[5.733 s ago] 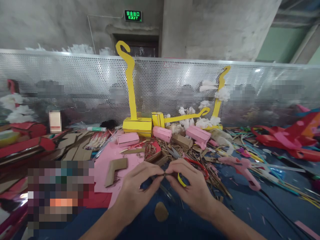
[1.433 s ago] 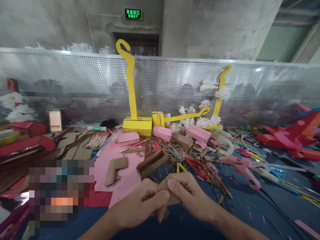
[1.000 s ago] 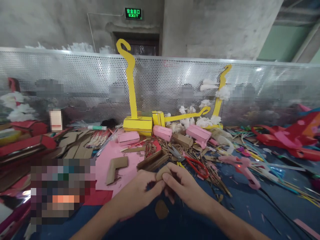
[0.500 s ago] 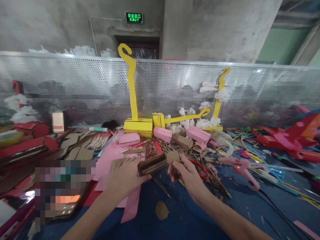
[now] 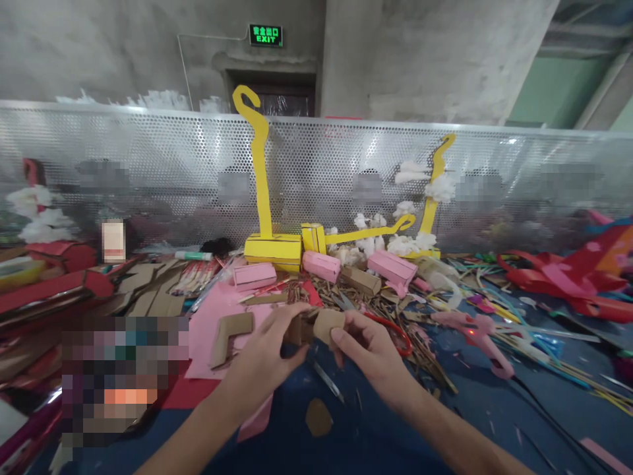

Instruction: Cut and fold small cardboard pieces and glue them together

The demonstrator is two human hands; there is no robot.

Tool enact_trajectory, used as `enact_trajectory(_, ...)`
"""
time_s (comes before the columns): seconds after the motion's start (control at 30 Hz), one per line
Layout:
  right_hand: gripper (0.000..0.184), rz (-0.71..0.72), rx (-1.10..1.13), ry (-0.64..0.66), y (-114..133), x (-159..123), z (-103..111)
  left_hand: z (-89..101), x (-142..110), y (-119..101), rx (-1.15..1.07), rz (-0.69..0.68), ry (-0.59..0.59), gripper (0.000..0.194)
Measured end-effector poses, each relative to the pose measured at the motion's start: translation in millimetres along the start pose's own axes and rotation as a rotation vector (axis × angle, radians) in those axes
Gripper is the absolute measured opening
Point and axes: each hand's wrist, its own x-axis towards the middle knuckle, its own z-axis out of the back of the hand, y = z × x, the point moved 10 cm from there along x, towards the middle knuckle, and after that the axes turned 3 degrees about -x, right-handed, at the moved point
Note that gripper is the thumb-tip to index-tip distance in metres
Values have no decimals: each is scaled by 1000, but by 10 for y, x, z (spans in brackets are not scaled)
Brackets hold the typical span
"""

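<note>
Box [image 5: 297,328] is pinched in the left hand [image 5: 264,351] over the blue surface [image 5: 368,435]; the right hand [image 5: 372,348] pinches a cardboard disc [image 5: 327,324] just beside it; whether the two touch, I cannot tell.

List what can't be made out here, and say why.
All in the head view:
Box: partly hidden by the left hand and cardboard piece.
Scissors: partly covered by the right hand.
Lower-left patch: pixelated, contents unclear.
Red-orange item: cut off by the right edge.
</note>
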Motion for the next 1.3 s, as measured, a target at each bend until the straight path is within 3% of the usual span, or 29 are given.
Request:
enact_trajectory(0.2,39,-2,-144,22,-4,-6,-19,-99,-63,-31,0,-39,53,53)
enact_trajectory(0.47,34,9,-188,-40,-44,-5,60,-36,-15,66,-46,23,-21,47)
enact_trajectory(0.83,31,40,-198,-66,36,-32,51,47,-58,-167,103,-251,-121,57)
enact_trajectory(1.3,25,40,-146,-95,-2,-22,83,50,-65,-153,166,-269,-159,54)
